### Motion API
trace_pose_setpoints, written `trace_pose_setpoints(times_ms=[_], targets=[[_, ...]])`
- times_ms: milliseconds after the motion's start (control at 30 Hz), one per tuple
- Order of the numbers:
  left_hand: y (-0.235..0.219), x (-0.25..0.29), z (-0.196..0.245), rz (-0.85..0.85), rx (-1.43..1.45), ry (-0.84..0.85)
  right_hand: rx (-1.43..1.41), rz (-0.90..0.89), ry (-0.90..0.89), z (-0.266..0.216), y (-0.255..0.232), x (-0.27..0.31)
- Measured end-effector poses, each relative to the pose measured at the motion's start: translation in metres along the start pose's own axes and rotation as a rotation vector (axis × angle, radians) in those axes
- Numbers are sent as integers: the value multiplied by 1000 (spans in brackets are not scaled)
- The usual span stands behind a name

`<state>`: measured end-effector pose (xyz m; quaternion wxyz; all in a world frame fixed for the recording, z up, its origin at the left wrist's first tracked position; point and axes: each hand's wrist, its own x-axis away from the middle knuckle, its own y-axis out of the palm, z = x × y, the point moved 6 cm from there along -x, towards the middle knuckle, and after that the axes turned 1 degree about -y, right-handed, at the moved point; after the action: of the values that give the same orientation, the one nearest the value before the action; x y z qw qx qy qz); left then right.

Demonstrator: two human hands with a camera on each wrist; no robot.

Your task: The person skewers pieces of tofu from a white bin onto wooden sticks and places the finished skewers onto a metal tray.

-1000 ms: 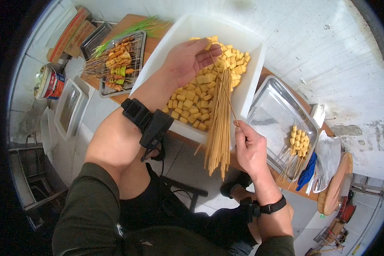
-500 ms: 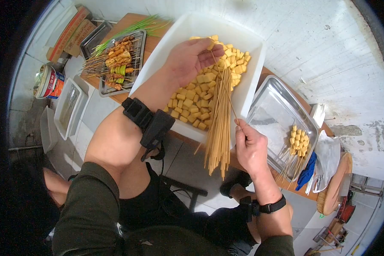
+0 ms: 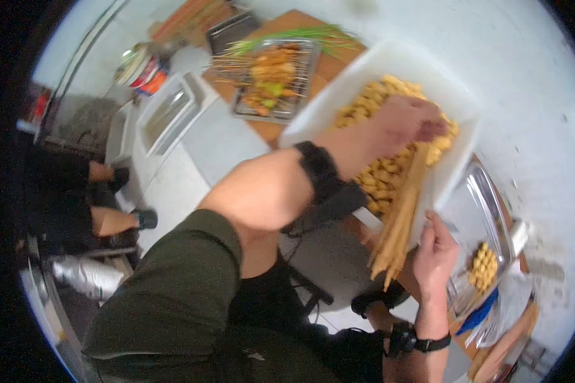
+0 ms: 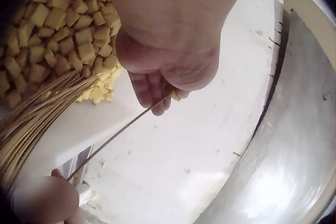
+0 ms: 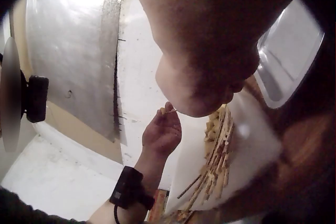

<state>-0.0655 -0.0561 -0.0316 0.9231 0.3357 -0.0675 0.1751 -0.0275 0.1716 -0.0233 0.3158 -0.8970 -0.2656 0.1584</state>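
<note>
Blurred in the head view, my left hand [image 3: 406, 124] is over a heap of yellow food chunks [image 3: 377, 191] in a white tub [image 3: 428, 60]. In the left wrist view its fingers pinch one yellow chunk [image 4: 175, 96] at the tip of a thin wooden skewer [image 4: 115, 134]. My right hand [image 3: 436, 249], beyond the tub's near right side, pinches the skewer's other end between thumb and finger. A thick bundle of bare skewers [image 3: 399, 223] lies across the tub's near rim, its ends sticking out beside the right hand.
Right of the tub, a metal tray [image 3: 485, 198] holds finished-looking skewers of yellow chunks [image 3: 483, 267], with a blue cloth [image 3: 478, 313] beside it. Another tray [image 3: 275, 118] with cooked-looking skewers stands at the left, near green stalks [image 3: 326, 35]. A person's legs [image 3: 112, 222] show far left.
The head view has swung left, shifting the whole scene right in the picture. Another person's legs have come into view at the left. Both hands keep their holds on the chunk and skewer.
</note>
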Motion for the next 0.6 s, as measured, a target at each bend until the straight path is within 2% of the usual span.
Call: trace_pose_setpoints(times_ms=[67, 133, 400, 600], targets=[[0, -7, -3, -14, -12, -3, -9, 13, -44, -6, 3, -2], [-1, -4, -3, 1, -16, -7, -67, -31, 189, 0, 4, -2], [3, 1, -29, -21, -44, -75, -124, -49, 201, 1, 10, -3], [0, 0, -40, -74, -198, -126, -124, -37, 252, 17, 9, 1]])
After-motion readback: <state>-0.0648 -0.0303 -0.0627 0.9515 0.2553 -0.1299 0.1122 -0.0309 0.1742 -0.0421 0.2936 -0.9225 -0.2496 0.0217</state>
